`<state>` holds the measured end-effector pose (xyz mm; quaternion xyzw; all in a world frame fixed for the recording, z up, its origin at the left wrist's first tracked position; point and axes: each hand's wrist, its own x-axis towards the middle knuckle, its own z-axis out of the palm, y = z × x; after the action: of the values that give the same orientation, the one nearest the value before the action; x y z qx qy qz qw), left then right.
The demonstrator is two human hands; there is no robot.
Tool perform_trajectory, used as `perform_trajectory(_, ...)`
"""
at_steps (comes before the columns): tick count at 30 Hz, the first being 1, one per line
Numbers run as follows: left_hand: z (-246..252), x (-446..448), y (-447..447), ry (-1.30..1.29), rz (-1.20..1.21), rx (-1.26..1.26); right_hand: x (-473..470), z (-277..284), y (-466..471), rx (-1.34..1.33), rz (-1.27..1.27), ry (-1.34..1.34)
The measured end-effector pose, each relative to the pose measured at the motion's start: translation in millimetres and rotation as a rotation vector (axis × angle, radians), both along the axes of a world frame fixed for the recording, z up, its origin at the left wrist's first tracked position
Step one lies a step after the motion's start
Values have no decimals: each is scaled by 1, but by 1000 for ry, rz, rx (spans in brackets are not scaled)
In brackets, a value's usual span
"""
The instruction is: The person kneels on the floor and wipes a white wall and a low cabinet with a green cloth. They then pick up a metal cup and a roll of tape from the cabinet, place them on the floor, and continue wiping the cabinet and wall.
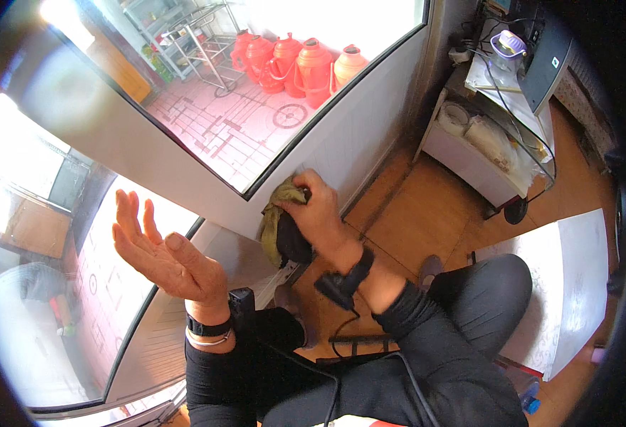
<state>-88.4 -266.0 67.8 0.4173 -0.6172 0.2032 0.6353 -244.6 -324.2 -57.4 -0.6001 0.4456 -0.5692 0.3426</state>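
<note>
My right hand [321, 211] grips a crumpled olive-green cloth [274, 235] with a dark part hanging below the fingers. The cloth is against or just in front of the white panel [323, 155] under a window; I cannot tell whether it touches. Raised on the left, my left hand [168, 256] holds nothing, its palm turned up and fingers apart, in front of the white frame and glass. Both wrists wear black straps with small dark devices, and a cable runs over my lap.
Behind the glass stand several red vacuum flasks [313, 66] and a metal rack [206, 48]. A low cabinet [470, 155] with a dark monitor [545, 64] and cables is at the upper right. A white-topped table [537, 288] stands beside my knee, a plastic bottle [529, 397] near its foot.
</note>
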Motion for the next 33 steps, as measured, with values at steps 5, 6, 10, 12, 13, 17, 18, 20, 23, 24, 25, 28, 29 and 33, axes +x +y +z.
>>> perform_trajectory(5,1,-9,5,-89,51,-6,-7,18,-11,54,-56,-132)
perform_trajectory(6,1,-13,6,-100,64,-5,-5,15,-9,142,-94,-164)
perform_trajectory(10,-2,-28,14,-229,0,48,-6,3,-17,-30,-139,-188)
perform_trajectory(12,-6,-36,21,-389,12,127,-19,3,-36,-7,-244,-190)
perform_trajectory(13,-8,-40,20,-400,-34,193,-30,5,-50,48,-291,-218)
perform_trajectory(17,-17,-58,3,-455,-242,341,-62,20,-83,49,-397,-232)
perform_trajectory(18,-20,-62,-2,-454,-266,403,-67,26,-86,45,-393,-222)
perform_trajectory(20,-27,-70,-14,-526,-298,401,-70,40,-83,29,-335,-338)
perform_trajectory(23,-37,-82,-23,-526,-312,525,-67,66,-72,29,-103,-621)
perform_trajectory(24,-39,-85,-28,-502,-351,494,-66,75,-68,95,13,-739)
perform_trajectory(25,-41,-89,-30,-444,-338,521,-66,84,-63,129,236,-895)
perform_trajectory(28,-41,-101,-34,-195,-333,504,-73,103,-48,266,375,-930)
perform_trajectory(29,-40,-105,-34,-65,-426,580,-80,106,-44,250,416,-922)
perform_trajectory(33,-31,-135,-21,117,-493,619,-120,116,-35,175,210,-330)
